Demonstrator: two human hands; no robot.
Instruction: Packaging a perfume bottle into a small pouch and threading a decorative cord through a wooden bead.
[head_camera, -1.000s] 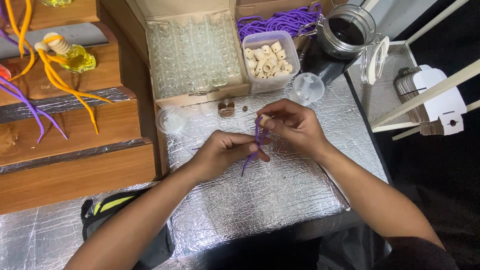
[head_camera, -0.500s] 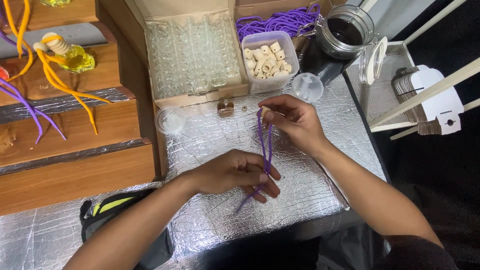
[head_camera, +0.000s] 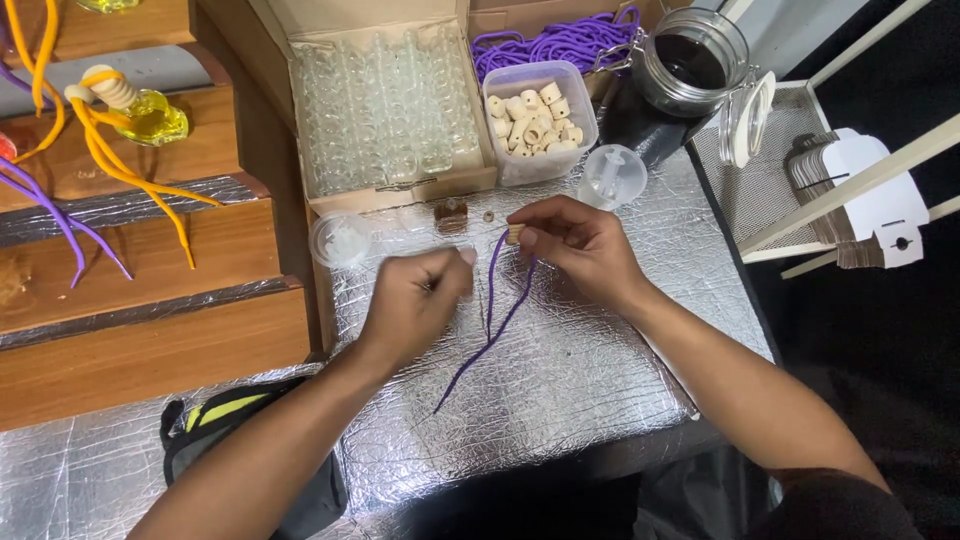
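Observation:
My right hand (head_camera: 585, 250) pinches a small wooden bead (head_camera: 515, 236) over a table covered in silver foil (head_camera: 600, 380). A purple cord (head_camera: 492, 335) hangs from the bead in two strands, which join and trail down-left across the foil. To the left of the cord, my left hand (head_camera: 412, 305) has its fingers curled closed, thumb tip up. It lies just beside the strands without touching them. I cannot tell whether it pinches something thin.
Behind the hands stand a cardboard box of small glass bottles (head_camera: 385, 100), a plastic tub of wooden beads (head_camera: 535, 120), a bundle of purple cords (head_camera: 570, 40) and an open glass jar (head_camera: 690, 60). Wooden steps (head_camera: 150, 250) rise at left. A black-and-yellow bag (head_camera: 230, 430) lies below.
My left hand slid down along the cord, then let go and moved up-left beside it. My right hand stayed near the box, still pinching the bead.

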